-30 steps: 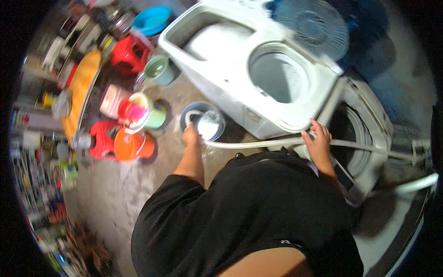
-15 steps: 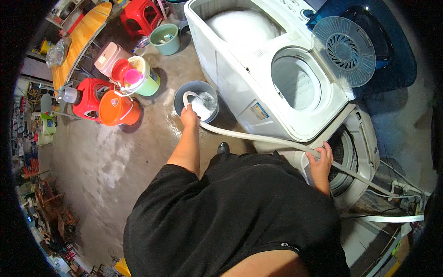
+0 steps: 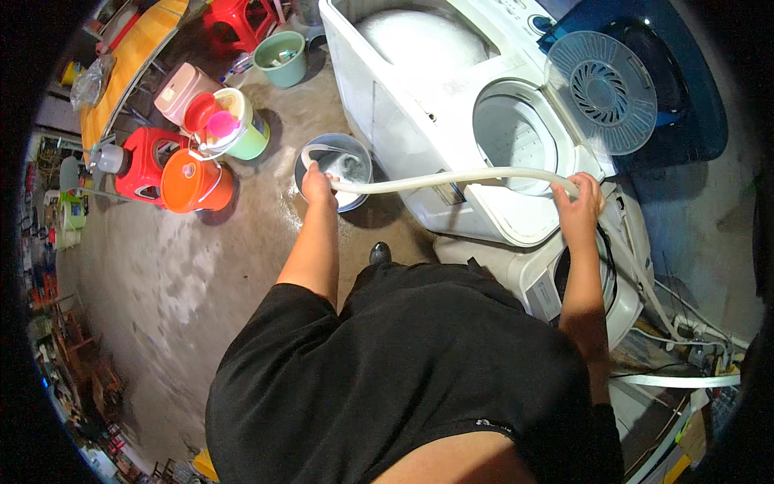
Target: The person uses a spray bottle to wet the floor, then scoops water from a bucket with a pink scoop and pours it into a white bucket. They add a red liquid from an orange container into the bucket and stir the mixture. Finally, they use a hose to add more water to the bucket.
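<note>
A long whitish hose (image 3: pixel 451 176) stretches between my two hands. My left hand (image 3: pixel 317 184) is closed round it near its end, which curves over the grey bucket (image 3: pixel 360 200) on the floor. Water runs from that end into the bucket, where foam shows. My right hand (image 3: pixel 579 206) grips the hose farther along, raised over the front corner of the white twin-tub washing machine (image 3: pixel 387 121). Past this hand, the hose bends and drops toward the pipes at the lower right. White suds fill the washer's larger tub (image 3: pixel 419 40); its round spin tub (image 3: pixel 516 133) stands uncovered.
Beside the washer, a second machine (image 3: pixel 540 290) with a round opening sits under my right arm. Leftward stand an orange bucket (image 3: pixel 184 179), a pale green bucket (image 3: pixel 256 139) with red and pink scoops, a green basin (image 3: pixel 282 74) and red stools (image 3: pixel 234 26). The washer's blue lid (image 3: pixel 701 105) is raised.
My right hand has lifted its stretch of hose up and to the right, so it now crosses over the washer's corner. The left hand still holds the end over the bucket.
</note>
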The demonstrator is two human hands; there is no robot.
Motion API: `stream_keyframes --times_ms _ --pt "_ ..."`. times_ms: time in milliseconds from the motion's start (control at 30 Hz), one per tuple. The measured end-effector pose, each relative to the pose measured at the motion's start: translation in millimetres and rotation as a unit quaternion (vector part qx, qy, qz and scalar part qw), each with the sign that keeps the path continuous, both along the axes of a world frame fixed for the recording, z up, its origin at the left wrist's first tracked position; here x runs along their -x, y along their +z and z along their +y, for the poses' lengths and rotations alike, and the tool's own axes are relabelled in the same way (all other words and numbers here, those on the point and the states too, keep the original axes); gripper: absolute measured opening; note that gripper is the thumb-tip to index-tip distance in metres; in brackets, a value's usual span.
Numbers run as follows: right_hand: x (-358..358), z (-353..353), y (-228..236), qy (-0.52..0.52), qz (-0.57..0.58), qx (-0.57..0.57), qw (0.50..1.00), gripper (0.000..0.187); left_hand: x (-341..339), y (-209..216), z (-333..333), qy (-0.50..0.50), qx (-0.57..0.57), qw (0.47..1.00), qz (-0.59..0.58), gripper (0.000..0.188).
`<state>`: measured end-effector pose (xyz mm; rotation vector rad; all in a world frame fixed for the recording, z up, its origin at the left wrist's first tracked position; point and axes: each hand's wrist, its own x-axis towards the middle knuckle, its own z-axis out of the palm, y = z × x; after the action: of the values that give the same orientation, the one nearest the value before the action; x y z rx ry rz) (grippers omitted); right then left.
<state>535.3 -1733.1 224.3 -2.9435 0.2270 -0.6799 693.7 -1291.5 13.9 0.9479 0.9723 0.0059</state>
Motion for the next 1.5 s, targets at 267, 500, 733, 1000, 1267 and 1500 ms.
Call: stream_keyframes --times_ms 267,500,733,1000,1267,1500 --pt "21.7 26.7 -59.6 -0.052 0.086 0.01 0.995 0.056 -8.9 -18.5 -1.9 -0.019 0.037 0.999 -0.001 0.029" --pt "15.8 56.2 -38.1 -0.073 0.154 -0.03 0.985 0.065 0.0 -16.0 5.2 -0.027 0.061 0.997 -0.035 0.026" --pt "-9.5 146.0 -41.6 0.094 0.162 0.009 0.982 0.069 14.5 -4.5 16.7 -0.12 0.154 0.974 -0.118 0.023" --pt "-44.4 201.8 -40.7 0.214 0.154 0.073 0.962 0.056 27.2 16.6 16.6 -0.176 0.108 0.972 -0.114 0.019" --pt "-59.3 217.4 -56.6 0.281 0.277 0.049 0.918 0.033 41.0 20.3 0.0 -0.174 0.092 0.977 -0.085 0.022" --pt "-65.4 201.3 -57.4 0.34 0.298 0.025 0.891 0.036 43.8 19.7 -5.3 -0.15 0.062 0.985 -0.065 0.016"
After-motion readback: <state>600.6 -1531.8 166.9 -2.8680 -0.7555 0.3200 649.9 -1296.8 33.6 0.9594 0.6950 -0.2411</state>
